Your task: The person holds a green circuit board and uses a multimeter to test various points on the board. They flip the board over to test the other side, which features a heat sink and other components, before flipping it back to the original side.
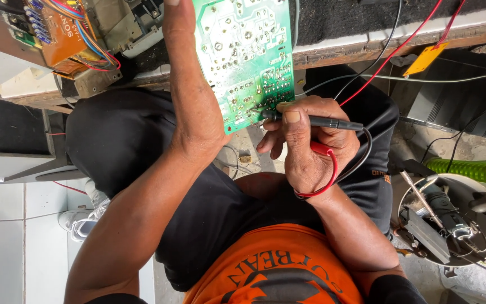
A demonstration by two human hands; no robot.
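A green circuit board [246,53], solder side towards me, is held up by my left hand [189,67], whose fingers run off the top of the frame. My right hand [305,141] grips two meter probes, a black probe [316,121] and a red probe [322,149]. The black probe's tip touches the board's lower right corner among the solder joints. A red lead [389,56] and a black lead [361,76] run from my hand up to the right. I am seated, in black shorts and an orange shirt.
A wooden bench edge [367,50] crosses the top. An orange component with coloured wires [63,34] sits at top left. A round bucket with a soldering iron and tools [451,219] stands on the floor at right, beside a green hose [473,169]. A white shoe [82,219] rests on the tiled floor.
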